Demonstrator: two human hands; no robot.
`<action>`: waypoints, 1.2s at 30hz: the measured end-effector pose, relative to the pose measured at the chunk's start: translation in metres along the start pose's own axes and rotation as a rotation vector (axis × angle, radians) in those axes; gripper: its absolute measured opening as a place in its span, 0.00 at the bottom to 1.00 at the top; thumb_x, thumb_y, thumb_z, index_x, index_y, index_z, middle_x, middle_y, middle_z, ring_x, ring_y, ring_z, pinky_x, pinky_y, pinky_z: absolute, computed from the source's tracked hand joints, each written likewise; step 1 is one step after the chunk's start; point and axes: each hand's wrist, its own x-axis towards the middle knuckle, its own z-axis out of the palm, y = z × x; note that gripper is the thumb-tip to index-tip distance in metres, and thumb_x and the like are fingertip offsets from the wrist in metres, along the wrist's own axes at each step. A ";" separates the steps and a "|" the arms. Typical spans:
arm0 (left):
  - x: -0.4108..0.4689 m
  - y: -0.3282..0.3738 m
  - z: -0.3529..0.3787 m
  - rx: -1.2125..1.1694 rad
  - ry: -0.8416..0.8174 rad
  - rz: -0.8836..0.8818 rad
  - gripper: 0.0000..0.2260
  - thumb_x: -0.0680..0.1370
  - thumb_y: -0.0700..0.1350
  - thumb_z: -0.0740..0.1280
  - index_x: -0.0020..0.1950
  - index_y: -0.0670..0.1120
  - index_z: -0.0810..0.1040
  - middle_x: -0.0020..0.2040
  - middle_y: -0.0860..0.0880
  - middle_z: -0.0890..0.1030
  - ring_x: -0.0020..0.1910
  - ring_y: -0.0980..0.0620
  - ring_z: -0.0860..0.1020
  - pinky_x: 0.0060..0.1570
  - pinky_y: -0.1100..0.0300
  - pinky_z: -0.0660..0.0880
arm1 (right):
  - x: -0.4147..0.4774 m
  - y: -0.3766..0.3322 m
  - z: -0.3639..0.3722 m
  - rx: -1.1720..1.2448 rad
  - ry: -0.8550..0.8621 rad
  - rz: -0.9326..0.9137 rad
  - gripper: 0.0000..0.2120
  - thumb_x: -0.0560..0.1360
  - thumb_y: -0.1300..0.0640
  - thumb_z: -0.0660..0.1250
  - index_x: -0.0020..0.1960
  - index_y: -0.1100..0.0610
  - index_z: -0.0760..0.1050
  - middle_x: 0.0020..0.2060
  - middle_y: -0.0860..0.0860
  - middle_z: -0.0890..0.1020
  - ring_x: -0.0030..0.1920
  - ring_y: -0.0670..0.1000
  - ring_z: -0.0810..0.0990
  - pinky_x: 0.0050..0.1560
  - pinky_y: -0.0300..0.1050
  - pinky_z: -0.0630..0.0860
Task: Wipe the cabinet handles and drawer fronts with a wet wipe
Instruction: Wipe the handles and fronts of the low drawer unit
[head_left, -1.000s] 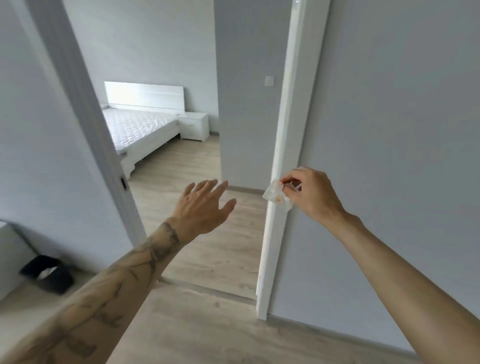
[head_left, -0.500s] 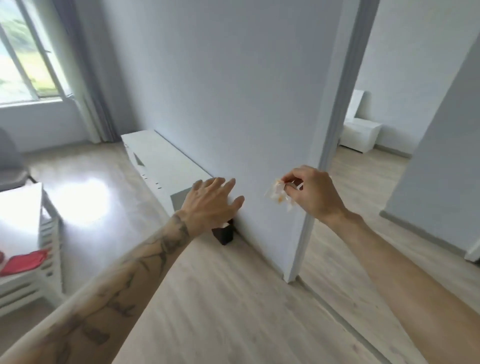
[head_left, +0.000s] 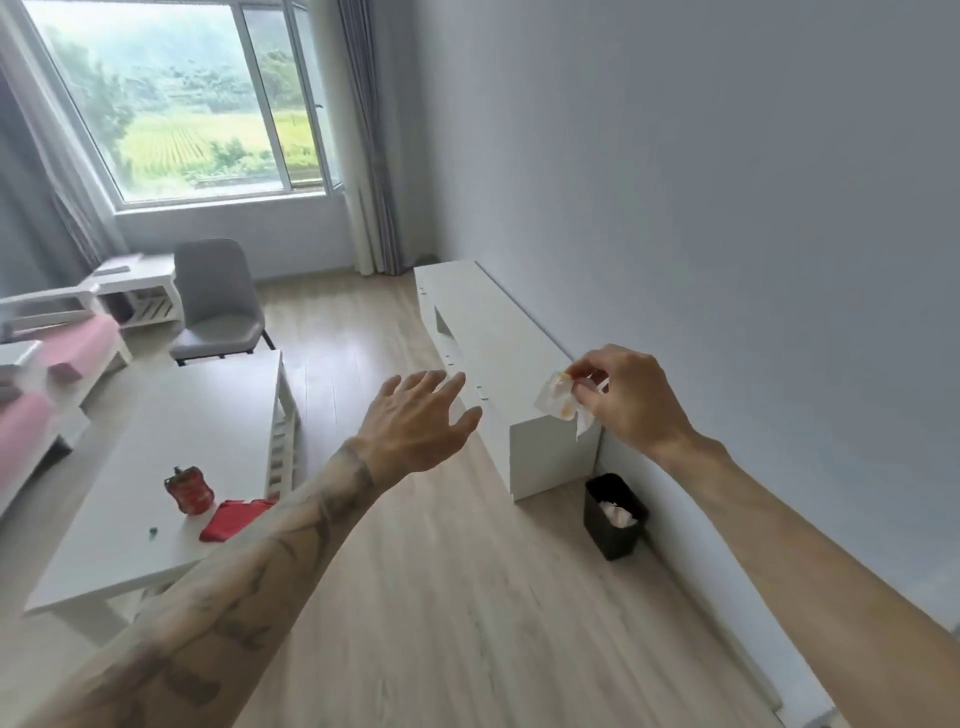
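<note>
My right hand (head_left: 631, 397) pinches a crumpled white wet wipe (head_left: 561, 402) with orange stains, held in the air above the near end of a long low white cabinet (head_left: 493, 332) that runs along the right wall. The cabinet's front faces left and shows small handle marks and a cut-out. My left hand (head_left: 415, 415) hovers with fingers spread, empty, in front of the cabinet's near end.
A small black bin (head_left: 615, 519) with crumpled tissue stands on the floor by the cabinet's near end. At left is a white coffee table (head_left: 156, 447) with a red bottle (head_left: 189, 488) and red cloth (head_left: 234, 519). Behind it stand a grey chair (head_left: 218, 301) and the window (head_left: 182, 98).
The view has swung left from the doorway into the living room. The cabinet, bin and coffee table have come into sight. Both hands keep the same pose, the wipe still pinched.
</note>
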 end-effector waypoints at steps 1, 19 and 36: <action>0.019 -0.023 0.002 0.000 0.004 -0.002 0.30 0.86 0.66 0.52 0.86 0.54 0.58 0.85 0.52 0.62 0.84 0.52 0.58 0.83 0.50 0.52 | 0.025 -0.006 0.018 0.003 -0.001 -0.006 0.06 0.78 0.61 0.73 0.52 0.53 0.86 0.47 0.48 0.85 0.45 0.47 0.82 0.50 0.42 0.77; 0.388 -0.339 0.044 0.028 -0.092 0.179 0.30 0.88 0.64 0.52 0.87 0.51 0.56 0.86 0.50 0.59 0.85 0.50 0.56 0.84 0.49 0.50 | 0.408 -0.023 0.283 -0.046 0.042 0.148 0.06 0.78 0.62 0.73 0.52 0.54 0.87 0.48 0.49 0.86 0.46 0.50 0.82 0.51 0.46 0.79; 0.836 -0.426 0.147 0.062 -0.171 0.427 0.30 0.88 0.63 0.53 0.87 0.51 0.57 0.85 0.50 0.61 0.84 0.50 0.57 0.83 0.49 0.52 | 0.732 0.161 0.433 -0.087 0.100 0.417 0.08 0.77 0.63 0.71 0.50 0.52 0.86 0.44 0.44 0.83 0.46 0.49 0.82 0.50 0.45 0.77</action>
